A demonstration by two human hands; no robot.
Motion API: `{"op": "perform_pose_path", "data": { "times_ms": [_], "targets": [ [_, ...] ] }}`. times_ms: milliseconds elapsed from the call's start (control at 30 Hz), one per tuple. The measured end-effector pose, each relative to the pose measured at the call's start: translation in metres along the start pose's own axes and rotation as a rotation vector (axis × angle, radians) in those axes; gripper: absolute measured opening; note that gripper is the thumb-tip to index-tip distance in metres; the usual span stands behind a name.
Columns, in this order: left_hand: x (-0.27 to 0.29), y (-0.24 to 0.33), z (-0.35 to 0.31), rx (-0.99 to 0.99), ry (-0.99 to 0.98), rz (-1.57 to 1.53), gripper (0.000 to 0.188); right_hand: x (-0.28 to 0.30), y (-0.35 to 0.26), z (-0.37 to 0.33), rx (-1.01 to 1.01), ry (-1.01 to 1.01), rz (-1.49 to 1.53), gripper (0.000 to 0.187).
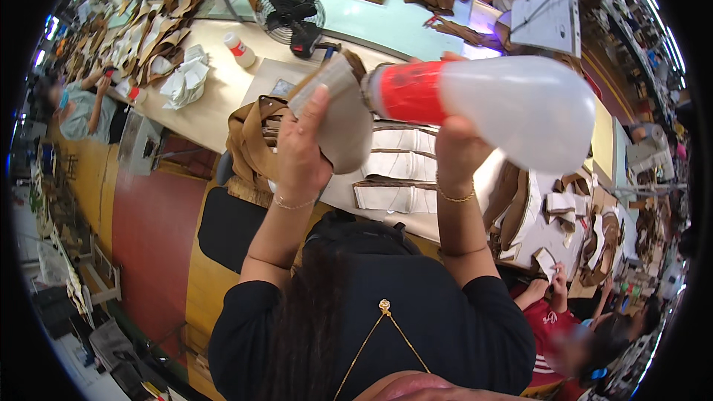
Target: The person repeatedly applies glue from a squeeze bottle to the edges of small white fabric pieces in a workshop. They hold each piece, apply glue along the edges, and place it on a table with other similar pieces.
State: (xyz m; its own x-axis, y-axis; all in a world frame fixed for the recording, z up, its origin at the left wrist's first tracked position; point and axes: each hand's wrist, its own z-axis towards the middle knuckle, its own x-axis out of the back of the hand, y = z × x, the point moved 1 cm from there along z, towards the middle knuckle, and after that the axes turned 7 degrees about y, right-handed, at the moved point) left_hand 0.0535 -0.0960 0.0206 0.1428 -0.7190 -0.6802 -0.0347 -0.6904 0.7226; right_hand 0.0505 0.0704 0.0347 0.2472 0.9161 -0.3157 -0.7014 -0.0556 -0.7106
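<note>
My right hand (462, 150) is wrapped round the red neck of a large translucent white plastic bottle (523, 100). The bottle lies on its side in the air, its narrow end pointing left. Opposite it, my left hand (301, 137) grips a greyish-beige rounded cup (347, 130) with a taped, brown-stained rim. The cup is tilted, and its rim is at or very near the bottle's mouth; whether the two touch, I cannot tell. The cup's inside is hidden from view. Below both hands, pale pieces with brown edges (397, 163) lie in rows on the table.
Brown strips (256, 134) hang over the table edge by my left hand. Beyond stand a black fan (291, 15), a smaller white bottle with a red label (239, 50) and crumpled white cloth (186, 80). People work at far left, far right and near right, beside more cut pieces (512, 208).
</note>
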Motion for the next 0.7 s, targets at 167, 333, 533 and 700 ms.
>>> {"op": "perform_pose_path", "data": {
  "times_ms": [167, 333, 533, 700],
  "targets": [
    [-0.01, -0.016, -0.004, 0.191, -0.121, -0.095, 0.034, 0.02, -0.004, 0.031, 0.055, 0.268, -0.088, 0.026],
    [-0.02, -0.025, -0.007, 0.283, -0.136, -0.093, 0.034, 0.025, -0.019, 0.008, 0.232, 0.141, -0.224, 0.038],
    [-0.021, -0.033, -0.006, 0.392, -0.212, -0.103, 0.04, 0.032, -0.034, 0.019, 0.113, 0.313, 0.039, 0.031],
    [-0.034, -0.031, -0.011, 0.518, -0.323, -0.271, 0.057, 0.023, -0.024, -0.001, 0.014, 0.262, -0.119, 0.033]
  ]
}}
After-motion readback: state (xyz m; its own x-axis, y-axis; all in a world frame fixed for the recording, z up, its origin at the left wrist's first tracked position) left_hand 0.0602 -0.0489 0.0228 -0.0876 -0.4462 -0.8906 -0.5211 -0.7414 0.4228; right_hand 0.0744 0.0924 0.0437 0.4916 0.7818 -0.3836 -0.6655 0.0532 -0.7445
